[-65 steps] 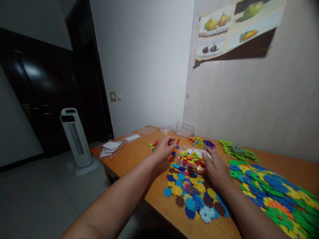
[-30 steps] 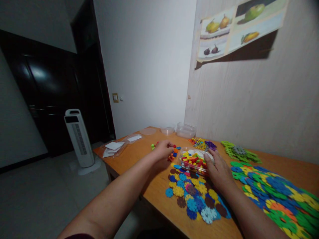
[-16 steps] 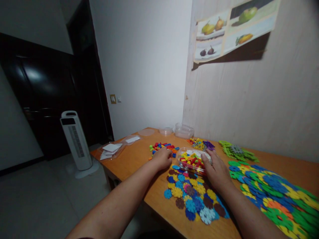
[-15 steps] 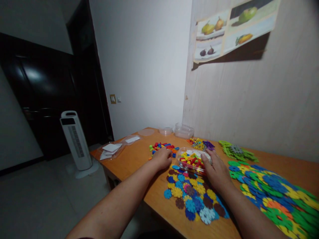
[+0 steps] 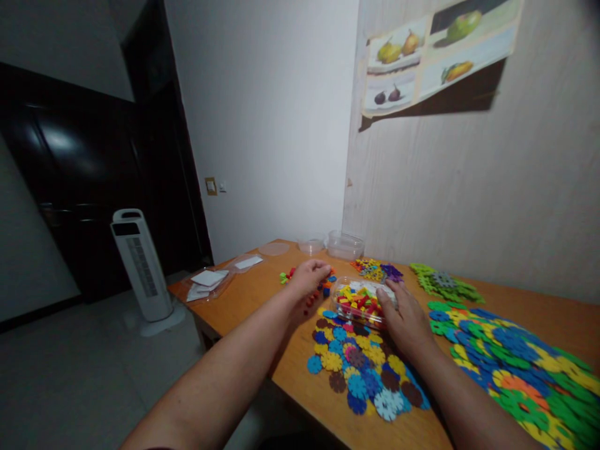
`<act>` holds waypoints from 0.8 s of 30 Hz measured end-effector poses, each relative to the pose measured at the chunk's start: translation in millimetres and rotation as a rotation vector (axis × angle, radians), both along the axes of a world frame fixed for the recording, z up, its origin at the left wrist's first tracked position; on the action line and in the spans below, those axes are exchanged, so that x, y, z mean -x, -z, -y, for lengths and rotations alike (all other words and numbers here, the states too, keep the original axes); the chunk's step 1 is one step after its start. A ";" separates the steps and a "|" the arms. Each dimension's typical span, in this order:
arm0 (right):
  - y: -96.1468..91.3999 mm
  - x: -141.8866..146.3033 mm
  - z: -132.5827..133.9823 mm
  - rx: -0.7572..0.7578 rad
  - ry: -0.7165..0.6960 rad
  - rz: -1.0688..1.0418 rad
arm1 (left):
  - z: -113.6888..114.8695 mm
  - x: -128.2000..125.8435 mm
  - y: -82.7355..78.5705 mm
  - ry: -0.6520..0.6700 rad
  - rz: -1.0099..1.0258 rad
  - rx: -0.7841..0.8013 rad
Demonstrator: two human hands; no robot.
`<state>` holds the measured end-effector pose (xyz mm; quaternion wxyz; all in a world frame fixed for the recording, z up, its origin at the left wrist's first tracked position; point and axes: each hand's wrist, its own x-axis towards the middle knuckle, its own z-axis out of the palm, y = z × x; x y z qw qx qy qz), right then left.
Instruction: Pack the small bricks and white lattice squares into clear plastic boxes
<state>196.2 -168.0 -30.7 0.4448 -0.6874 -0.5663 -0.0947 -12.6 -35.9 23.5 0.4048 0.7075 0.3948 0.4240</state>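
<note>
My left hand (image 5: 307, 275) hovers over a heap of small coloured bricks (image 5: 328, 288) on the wooden table (image 5: 255, 297). Its fingers are curled down into the heap, and what they hold is hidden. My right hand (image 5: 404, 315) grips the right side of a clear plastic box (image 5: 355, 299) filled with the same small bricks. In front of the box lies a spread of flat flower-shaped discs (image 5: 359, 365) in blue, yellow and brown.
A wide mat of joined discs (image 5: 515, 362) covers the table's right. A green pile (image 5: 443, 284) and a yellow-purple pile (image 5: 375, 270) lie behind the box. Empty clear tubs (image 5: 347, 244) stand by the wall; bagged white sheets (image 5: 209, 279) lie at the left corner. A tower fan (image 5: 138, 262) stands on the floor.
My left hand has moved back from beside the box onto the far heap of small bricks, with its fingers curled. My right hand has stayed on the box.
</note>
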 end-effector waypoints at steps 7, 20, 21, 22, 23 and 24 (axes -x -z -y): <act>-0.9 1.1 1.1 0.003 0.008 0.008 | -3.6 12.6 2.6 -0.072 -0.188 -0.030; -3.9 3.6 2.9 0.012 0.008 0.013 | -11.3 43.3 39.5 -0.154 -0.693 -0.204; -3.9 3.6 2.9 0.014 0.008 0.011 | -11.1 41.5 38.3 -0.177 -0.660 -0.194; -3.6 3.4 2.6 0.017 0.008 0.009 | -10.3 38.5 35.8 -0.199 -0.602 -0.180; -3.0 2.9 2.1 0.018 0.007 0.009 | -8.8 34.2 31.8 -0.214 -0.508 -0.159; -2.1 2.1 1.5 0.019 0.005 0.012 | -6.6 29.1 26.2 -0.216 -0.398 -0.127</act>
